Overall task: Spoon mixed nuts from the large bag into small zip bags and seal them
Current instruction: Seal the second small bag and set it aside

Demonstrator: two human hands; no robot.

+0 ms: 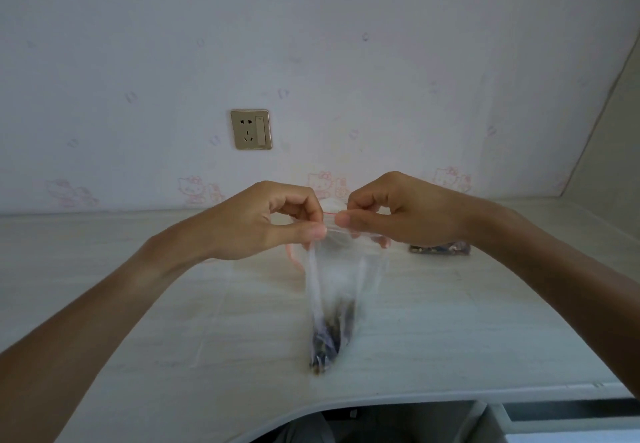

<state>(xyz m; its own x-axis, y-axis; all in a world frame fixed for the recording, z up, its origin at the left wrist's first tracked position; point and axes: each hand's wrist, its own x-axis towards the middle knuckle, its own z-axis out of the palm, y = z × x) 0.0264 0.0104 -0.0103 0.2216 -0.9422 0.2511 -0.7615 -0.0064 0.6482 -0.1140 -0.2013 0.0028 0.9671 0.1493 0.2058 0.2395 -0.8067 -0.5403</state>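
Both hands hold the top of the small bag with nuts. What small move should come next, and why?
Probably slide the pinching fingertips apart along the red zip line: the left hand and right hand pinch the top of the small clear plastic zip bag, with dark nuts inside.

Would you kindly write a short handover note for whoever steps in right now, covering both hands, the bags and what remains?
Left hand: pinches the top edge of the small zip bag at its left end.
Right hand: pinches the same edge at its right end, by the red zip line.
The bag hangs between the two grips above the table, with nuts in its bottom.
A second bag of nuts lies on the table behind the right wrist.
The large bag and spoon are not in view.
Done: this bag is filled.
Left: press the zip closed along its length; whether it is already sealed cannot be told.
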